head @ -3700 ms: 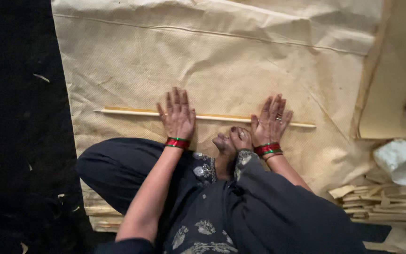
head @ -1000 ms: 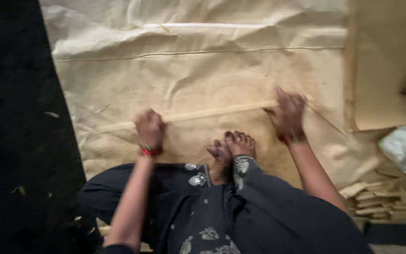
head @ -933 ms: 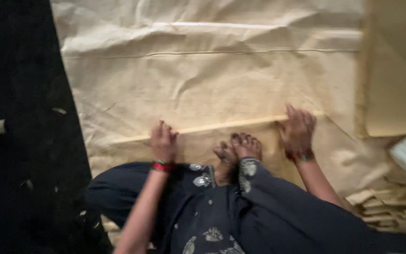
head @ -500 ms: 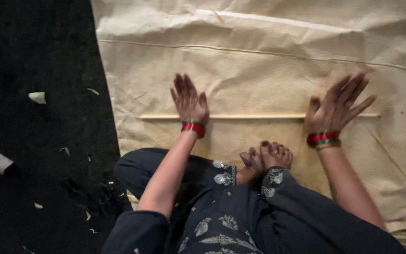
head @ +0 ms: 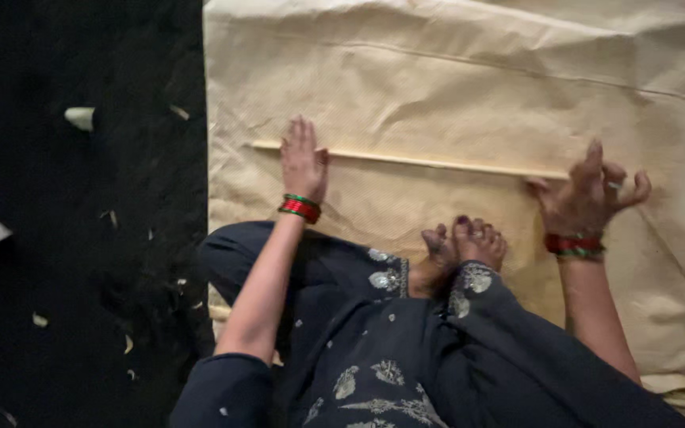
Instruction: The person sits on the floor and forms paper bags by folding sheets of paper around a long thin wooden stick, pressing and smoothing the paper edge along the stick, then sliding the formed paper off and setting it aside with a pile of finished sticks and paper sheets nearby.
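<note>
Stick (head: pixel 438 162) lies under both flat palms

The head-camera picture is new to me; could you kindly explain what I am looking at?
The camera sits on a person's head and looks down at their own lap and hands. They sit on a dark floor with bare feet tucked in front. A large tan sheet, creased, is spread before them. On it lies a long thin stick. The left hand lies flat on the stick near its left end. The right hand is at the other end with fingers spread and curled; whether it touches the stick is unclear. Both wrists wear red and green bangles. Small scraps litter the floor.
</note>
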